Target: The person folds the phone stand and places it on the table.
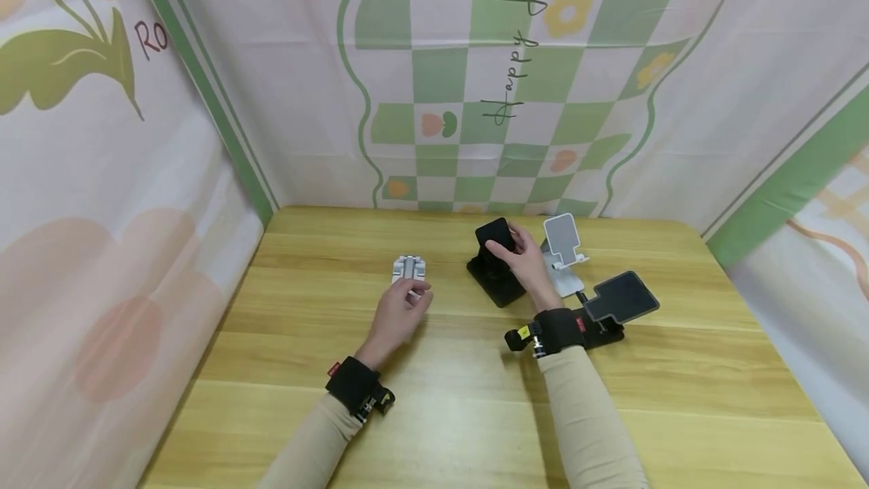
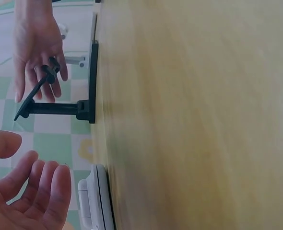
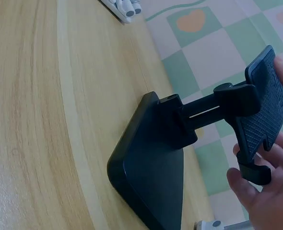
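Observation:
My right hand (image 1: 526,259) holds the upper plate of a black phone stand (image 1: 493,234), its fingers around the plate's right side. The stand rises from a flat black base (image 3: 151,163), which rests on the table. In the right wrist view, one finger lies against the plate's edge and others reach near its lower lip. My left hand (image 1: 400,315) hovers nearest to a folded white phone stand (image 1: 409,266), overlapping its near edge in the head view. Its fingers (image 2: 55,191) are loosely bent with nothing between them. The folded stand (image 2: 96,196) lies flat.
An unfolded white stand with a grey pad (image 1: 562,240) stands just right of my right hand. Another stand with a dark plate (image 1: 624,296) is beside my right wrist, its base partly hidden. The wooden table (image 1: 448,413) meets a patterned cloth wall (image 1: 441,74) at the back.

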Demonstrator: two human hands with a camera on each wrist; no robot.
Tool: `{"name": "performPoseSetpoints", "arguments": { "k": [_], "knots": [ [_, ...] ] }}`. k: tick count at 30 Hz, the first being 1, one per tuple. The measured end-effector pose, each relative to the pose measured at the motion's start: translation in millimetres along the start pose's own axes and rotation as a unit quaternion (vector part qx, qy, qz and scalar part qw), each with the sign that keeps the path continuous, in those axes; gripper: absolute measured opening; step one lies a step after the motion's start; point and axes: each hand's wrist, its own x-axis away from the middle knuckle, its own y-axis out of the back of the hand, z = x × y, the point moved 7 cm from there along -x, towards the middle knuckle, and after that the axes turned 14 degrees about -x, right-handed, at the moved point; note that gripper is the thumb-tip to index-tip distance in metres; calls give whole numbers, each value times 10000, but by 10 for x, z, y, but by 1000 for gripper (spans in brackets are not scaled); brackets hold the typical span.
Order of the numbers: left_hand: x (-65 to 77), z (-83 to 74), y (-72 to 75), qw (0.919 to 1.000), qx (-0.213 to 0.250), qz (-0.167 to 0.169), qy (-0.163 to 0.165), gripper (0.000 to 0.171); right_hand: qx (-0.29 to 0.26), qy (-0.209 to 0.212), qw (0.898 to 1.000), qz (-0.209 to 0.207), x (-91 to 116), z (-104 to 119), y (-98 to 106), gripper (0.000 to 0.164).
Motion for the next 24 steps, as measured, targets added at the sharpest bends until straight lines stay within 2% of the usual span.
{"name": "performPoseSetpoints", "arguments": {
  "k": [5,12,24],
  "knots": [
    [6,-8,4,10000,3,0,-41,18,10,-21,10000,69,-25,-22,0,79],
    [34,-23,10,10000,40,66,5,18,-540,-71,9977,399,-58,-44,-10,68],
    [53,-33,-25,9996,6,270,96,21,-603,-161,9966,543,-34,-30,-2,66]
  ]
}}
